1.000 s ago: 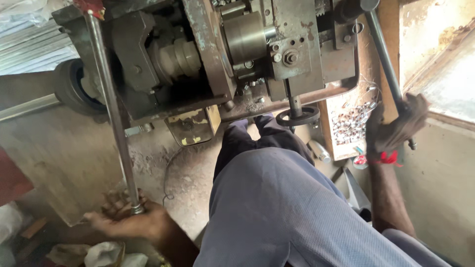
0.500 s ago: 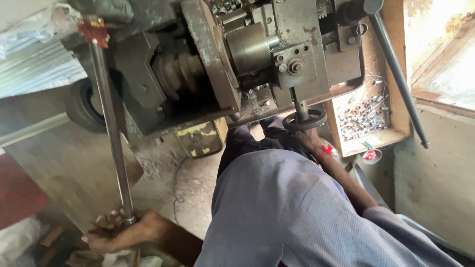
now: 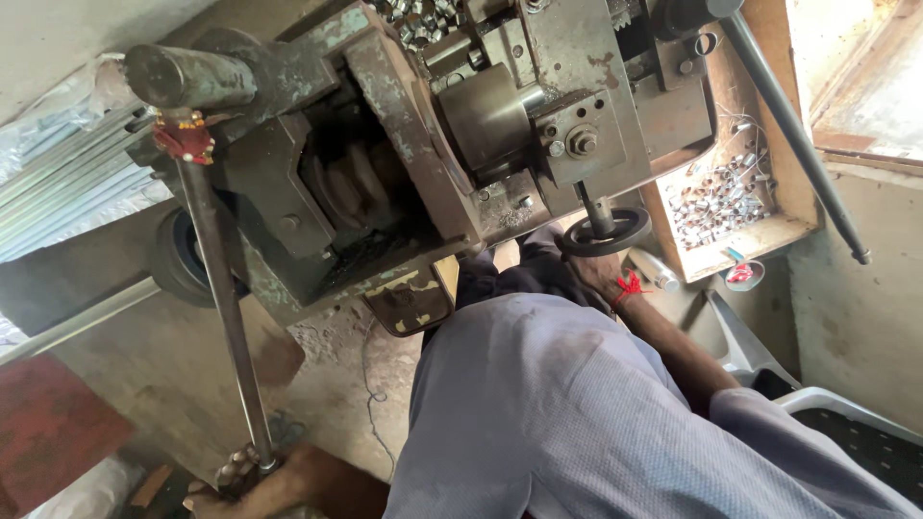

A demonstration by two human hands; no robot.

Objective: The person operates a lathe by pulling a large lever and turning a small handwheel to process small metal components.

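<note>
Off the right-hand lever (image 3: 793,130) since a second ago, the right hand (image 3: 594,274) was at the small black handwheel (image 3: 606,234), its grip hidden — probably touching. One left hand (image 3: 245,481), half cut off, gripped the long steel lever (image 3: 219,288). Two levers, one handwheel, one tray of metal sleeves (image 3: 721,197).

You're in a small metal workshop. There's that greasy old lathe-type machine (image 3: 461,144) and a wooden tray (image 3: 769,235) of little turned parts (image 3: 716,202).

A worn yellow-and-black label plate (image 3: 411,296) under the machine body (image 3: 461,144), by the knee.
</note>
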